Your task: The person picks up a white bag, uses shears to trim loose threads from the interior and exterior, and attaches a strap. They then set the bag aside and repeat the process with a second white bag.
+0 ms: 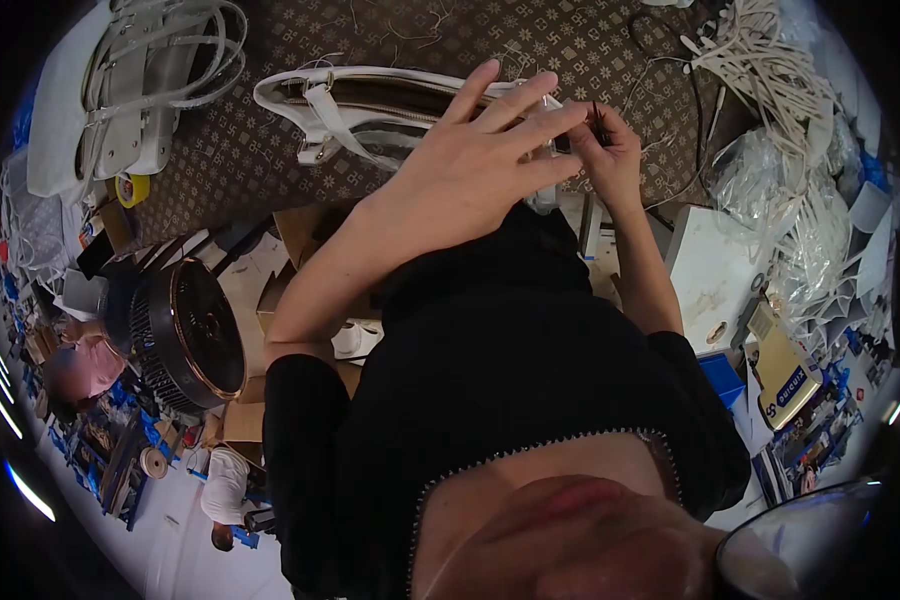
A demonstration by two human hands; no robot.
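A white handbag (295,97) with a brown zipped opening lies on the patterned table cover. Over its right end, my left hand (470,170) is spread open, palm down. Clear plastic (547,150) shows between its index finger and thumb, and the left fingertips meet the right hand. My right hand (615,160) is closed around a small dark pointed tool (599,122), held upright; its exact kind does not show. A white strap (335,125) hangs from the bag's left side. The bag's right end is hidden behind my fingers.
White bags with clear handles (150,100) are stacked at the left, near yellow tape (132,188). White cords (760,60) and plastic wrapping (760,175) lie at the right. A black fan (190,335) stands beside my left arm. A person in white (226,485) is farther off.
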